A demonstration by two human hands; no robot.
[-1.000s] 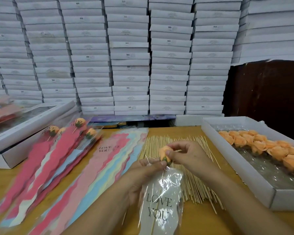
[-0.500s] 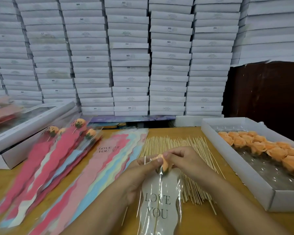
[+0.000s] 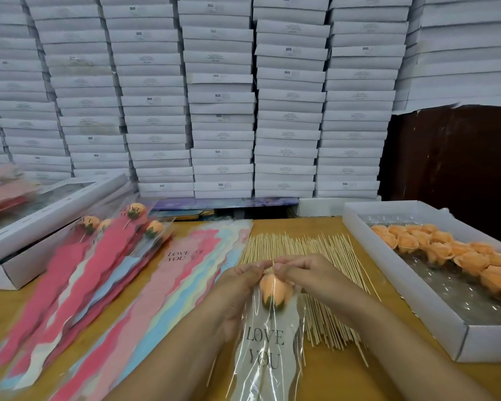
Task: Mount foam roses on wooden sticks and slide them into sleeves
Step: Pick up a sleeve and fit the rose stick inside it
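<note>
While both hands pinch sleeve (image 3: pixel 268 351) top, orange rose (image 3: pixel 273 291) sits inside.

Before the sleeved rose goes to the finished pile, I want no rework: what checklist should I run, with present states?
1. Rose inside the clear sleeve: ok.
2. Both hands pinch the sleeve's top edge, left hand, right hand: ok.
3. Stick seated in the rose: cannot tell, hidden.
4. "LOVE YOU" print faces up: ok.
5. Finished roses lie at left, with room: ok.
</note>
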